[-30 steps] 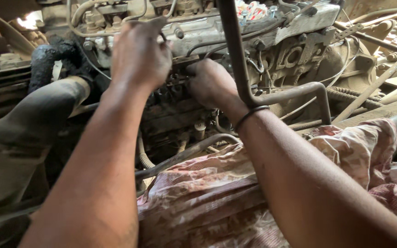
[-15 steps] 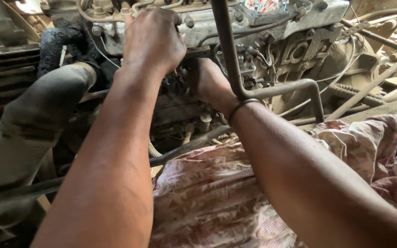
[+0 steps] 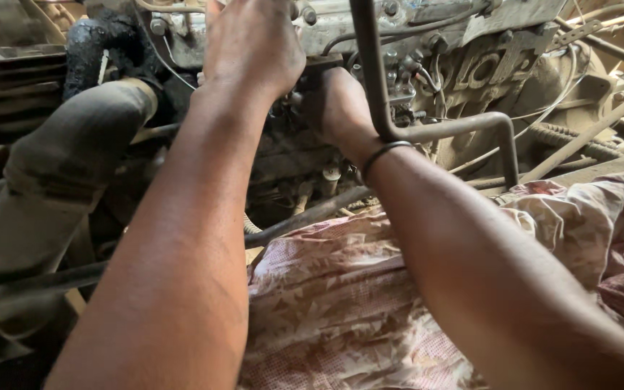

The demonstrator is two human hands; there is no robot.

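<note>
Left fingers: hidden past the top edge; the left hand lies on the engine, grip cannot be told.
Right fingers: buried in the dark gap under the engine's top; the right hand looks curled, but on what I cannot tell.
Pipe: the bent pipe runs just beside the right wrist, by the band.
Risk: working blind, the hand could slip and knock knuckles on bolts; the band might catch on the pipe.
Cloth: the patterned cloth under both forearms could slide.
Hose: the large hose crowds the left elbow.
</note>
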